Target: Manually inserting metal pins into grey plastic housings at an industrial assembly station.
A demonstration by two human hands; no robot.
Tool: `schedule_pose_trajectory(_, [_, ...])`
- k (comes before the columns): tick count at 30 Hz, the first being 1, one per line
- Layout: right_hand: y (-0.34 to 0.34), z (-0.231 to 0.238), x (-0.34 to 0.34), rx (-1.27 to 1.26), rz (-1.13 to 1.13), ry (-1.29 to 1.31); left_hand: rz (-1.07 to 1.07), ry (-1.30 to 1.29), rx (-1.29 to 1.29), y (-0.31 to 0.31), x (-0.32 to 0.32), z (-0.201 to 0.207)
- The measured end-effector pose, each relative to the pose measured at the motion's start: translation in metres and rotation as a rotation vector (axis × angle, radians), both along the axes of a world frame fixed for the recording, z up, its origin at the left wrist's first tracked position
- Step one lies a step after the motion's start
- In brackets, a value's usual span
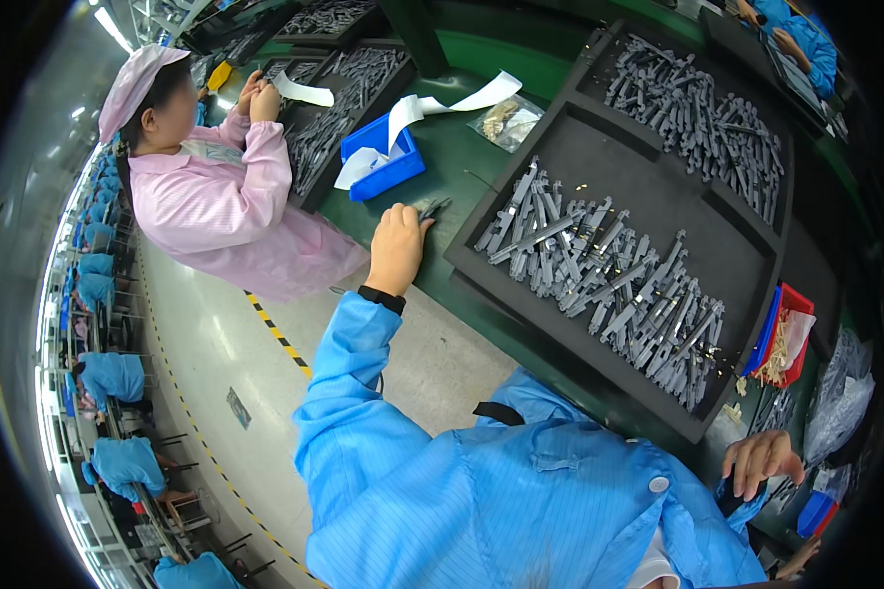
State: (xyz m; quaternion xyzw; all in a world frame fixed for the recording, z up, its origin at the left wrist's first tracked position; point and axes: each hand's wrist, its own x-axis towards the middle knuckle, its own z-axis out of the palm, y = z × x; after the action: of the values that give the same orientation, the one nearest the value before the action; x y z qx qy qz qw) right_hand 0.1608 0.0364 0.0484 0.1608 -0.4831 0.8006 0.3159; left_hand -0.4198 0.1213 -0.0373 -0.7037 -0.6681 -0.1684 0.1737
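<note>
My left hand [398,250], with a black band at its wrist, is at the near edge of the green table. Its fingers are closed round a small dark tool [436,207] with pointed tips; the rest of it is hidden under the hand. At the far right, my right hand [764,461] has its fingers apart and slightly bent, with nothing visible in them. Close to it lie thin dark parts [774,410]. Between my hands sits a black tray [584,147], with a heap of long grey plastic parts [609,280] along its near side.
A second grey heap [697,118] fills the tray's far compartment. A blue bin [393,175] with white paper strip and a clear bag [508,122] are beyond my left hand. A red bin [798,334] and plastic bags [840,393] stand right. A person in pink [206,206] works at left.
</note>
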Motion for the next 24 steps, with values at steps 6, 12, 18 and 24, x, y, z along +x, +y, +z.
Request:
schedule_pose_trajectory(6, [-0.001,-0.004,0.003,0.008,-0.001,-0.012,0.086,-0.051,-0.036,0.0,0.003,-0.005])
schedule_pose_trajectory(12, [0.002,-0.001,0.001,0.018,0.03,-0.009,0.189,-0.096,0.021,0.002,0.005,-0.014])
schedule_pose_trajectory(18, [0.0,0.001,-0.002,0.0,0.035,-0.001,0.199,-0.081,0.001,0.008,0.009,-0.01])
schedule_pose_trajectory(24, [-0.003,0.001,-0.005,-0.036,0.015,0.008,0.228,-0.032,-0.041,0.015,0.005,-0.015])
